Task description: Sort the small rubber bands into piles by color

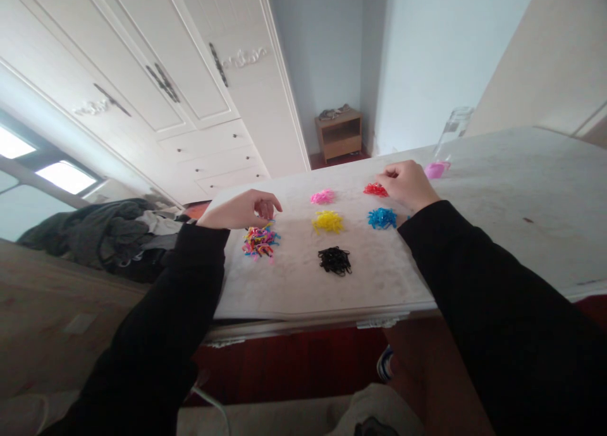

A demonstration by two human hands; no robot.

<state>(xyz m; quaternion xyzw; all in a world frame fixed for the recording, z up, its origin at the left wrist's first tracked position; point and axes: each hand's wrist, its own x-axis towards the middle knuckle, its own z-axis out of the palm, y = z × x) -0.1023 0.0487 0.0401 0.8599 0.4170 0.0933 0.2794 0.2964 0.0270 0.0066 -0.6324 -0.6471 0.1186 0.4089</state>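
Head view. The small bands lie in loose piles on the pale table [294, 290], pointing every which way; no pile shows a common long axis. The mixed-colour pile [260, 242] lies at the left, under and just nearer than the left hand [274, 213]. In the middle, from far to near, are the pink pile [323, 197], yellow pile [328, 221] and black pile [334, 261]; to their right, the red pile [374, 189] lies beyond the blue pile [382, 218]. A clear bottle [449, 135], pink at its base, stands at the far right; the right hand [382, 181] partly covers the red pile. Left grip: half-curled, thumb and fingers apart; contact with the bands is unclear. Right grip: fingertips drawn together at the red pile; whether they pinch a band cannot be told.
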